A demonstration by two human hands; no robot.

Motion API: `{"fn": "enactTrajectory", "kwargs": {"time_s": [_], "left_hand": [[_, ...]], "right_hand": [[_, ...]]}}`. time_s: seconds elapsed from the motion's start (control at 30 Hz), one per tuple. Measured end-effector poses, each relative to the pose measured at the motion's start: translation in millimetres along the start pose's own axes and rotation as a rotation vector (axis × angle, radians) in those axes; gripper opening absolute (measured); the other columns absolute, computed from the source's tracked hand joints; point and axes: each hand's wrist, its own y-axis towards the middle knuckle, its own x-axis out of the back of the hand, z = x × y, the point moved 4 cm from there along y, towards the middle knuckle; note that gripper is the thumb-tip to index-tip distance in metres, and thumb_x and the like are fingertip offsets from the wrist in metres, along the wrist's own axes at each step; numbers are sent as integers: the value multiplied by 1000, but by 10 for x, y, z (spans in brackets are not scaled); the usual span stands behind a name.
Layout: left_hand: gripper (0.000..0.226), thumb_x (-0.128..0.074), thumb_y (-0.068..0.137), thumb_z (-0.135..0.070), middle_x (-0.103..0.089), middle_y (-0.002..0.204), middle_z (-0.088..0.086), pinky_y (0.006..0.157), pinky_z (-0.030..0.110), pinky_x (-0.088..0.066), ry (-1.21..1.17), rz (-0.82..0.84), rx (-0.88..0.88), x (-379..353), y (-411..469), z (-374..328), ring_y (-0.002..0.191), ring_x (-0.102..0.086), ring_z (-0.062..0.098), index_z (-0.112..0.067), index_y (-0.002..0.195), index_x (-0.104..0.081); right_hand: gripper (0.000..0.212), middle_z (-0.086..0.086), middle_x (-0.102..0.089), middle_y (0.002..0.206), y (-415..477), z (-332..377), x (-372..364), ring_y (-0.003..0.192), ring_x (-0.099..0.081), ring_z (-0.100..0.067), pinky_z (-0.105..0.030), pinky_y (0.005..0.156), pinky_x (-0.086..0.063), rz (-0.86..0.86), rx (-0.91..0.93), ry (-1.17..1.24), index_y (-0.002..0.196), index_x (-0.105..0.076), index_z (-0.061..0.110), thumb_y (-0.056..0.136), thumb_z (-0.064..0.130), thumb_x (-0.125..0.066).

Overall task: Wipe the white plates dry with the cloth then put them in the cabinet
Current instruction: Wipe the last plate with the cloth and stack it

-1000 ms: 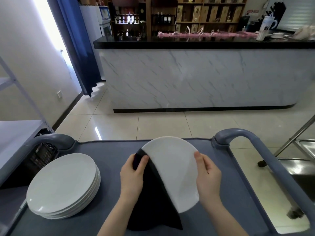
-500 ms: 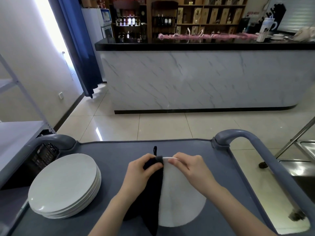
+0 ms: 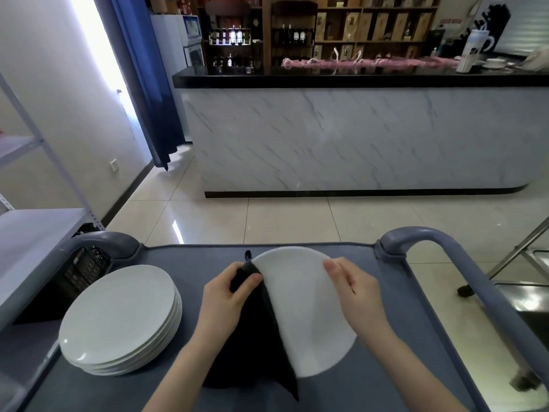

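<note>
While the left hand (image 3: 228, 295) pinches the black cloth (image 3: 255, 337) against a white plate (image 3: 303, 310), the right hand (image 3: 355, 292) grips its rim above the grey cart (image 3: 193, 263), beside a plate stack (image 3: 118, 319).

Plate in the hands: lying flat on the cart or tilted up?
Tilted. The plate faces the camera, far rim raised, left hand pressing the black cloth on one edge, right hand gripping the other.
</note>
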Motion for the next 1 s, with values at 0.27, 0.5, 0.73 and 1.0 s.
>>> {"fn": "enactTrajectory", "kwargs": {"time_s": [0.27, 0.5, 0.73, 1.0], "left_hand": [[11, -74, 86, -21, -67, 72, -13, 63, 12, -43, 101, 166, -44, -207, 96, -147, 67, -58, -3, -28, 81, -67], [12, -61, 95, -25, -72, 85, 1, 78, 36, -52, -253, -179, 205, -181, -157, 71, 81, -64, 13, -25, 86, -68], [19, -66, 92, -16, -69, 77, -7, 66, 14, -45, -52, -61, 7, -31, -48, -97, 70, -59, 1, -33, 83, -66], [26, -72, 87, -19, -67, 73, -18, 64, 8, -41, 124, 198, -108, -216, -6, -218, 70, -59, -3, -43, 78, -64]], "right_hand": [[33, 0, -53, 60, -13, 74, -91, 54, -41, -4, -24, 53, -33, 115, 104, -96, 75, -65, 24, 94, 49, -55], [45, 6, -40, 59, -273, -149, -6, 57, -34, -7, -27, 58, -30, -436, -310, 287, 66, -51, 15, 99, 46, -50], [23, 20, -73, 88, -15, 19, 216, 82, -68, 3, -12, 69, -51, 31, -38, 8, 104, -63, 45, 86, 57, -58], [34, -2, -66, 75, 62, 175, -104, 71, -59, -21, -38, 65, -45, 369, 85, -143, 88, -67, 30, 90, 60, -51]]}}
